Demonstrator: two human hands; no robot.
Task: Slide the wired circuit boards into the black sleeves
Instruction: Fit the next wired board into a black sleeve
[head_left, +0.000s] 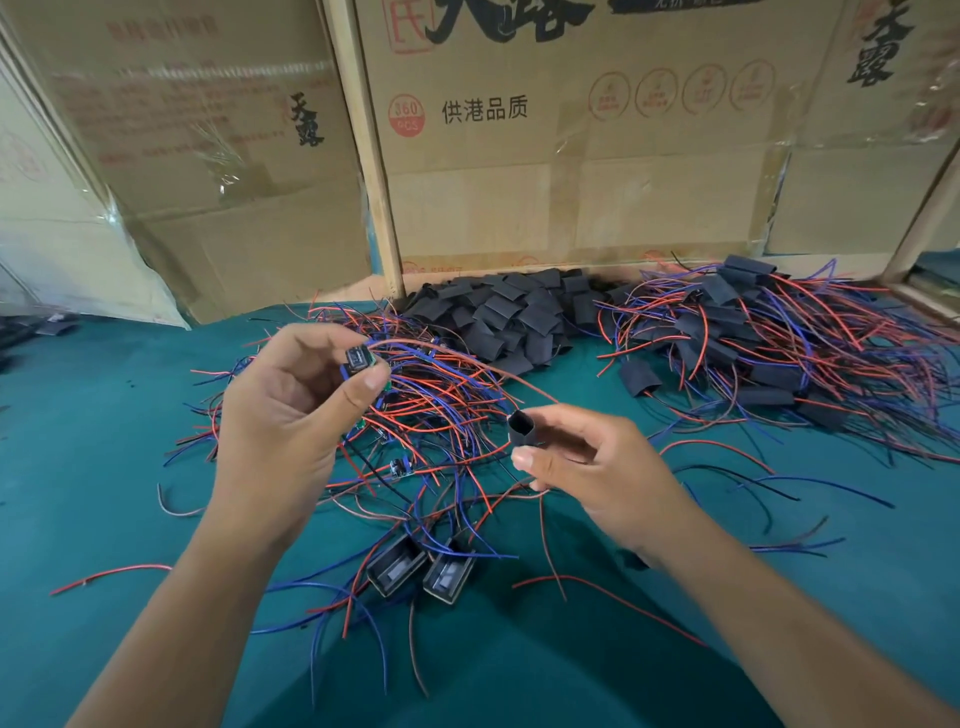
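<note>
Forearms are stretched forward from the bottom edge over a green cloth (78, 467) that covers the table. Nearest, between the forearms, two small black housings (418, 569) lie side by side on the cloth, with red and blue wires trailing from them. Loose red and blue wires (597, 597) are scattered around them.

Further out, the right hand (597, 467) is raised above the cloth and a short black sleeve (522, 428) is pinched between its thumb and fingers, the open end of the sleeve turned towards the left. The left hand (291, 410) is held a little higher and further away, well apart from the right. A small circuit board (359, 359) is gripped between its thumb and curled fingers, and a long reddish wire is seen arching from the board towards the sleeve. The board is outside the sleeve and apart from it.

Behind the left hand, a tangled heap of wired boards (431, 400) is spread on the cloth. Beyond that, a pile of empty black sleeves (504, 312) is banked against the back wall. To its right, a heap of sleeved boards (769, 343) with red and blue wires sticking out is seen. Cardboard cartons (571, 171) printed with black and red characters are stood upright along the far edge, with a pale wooden post (374, 171) in front of them.
</note>
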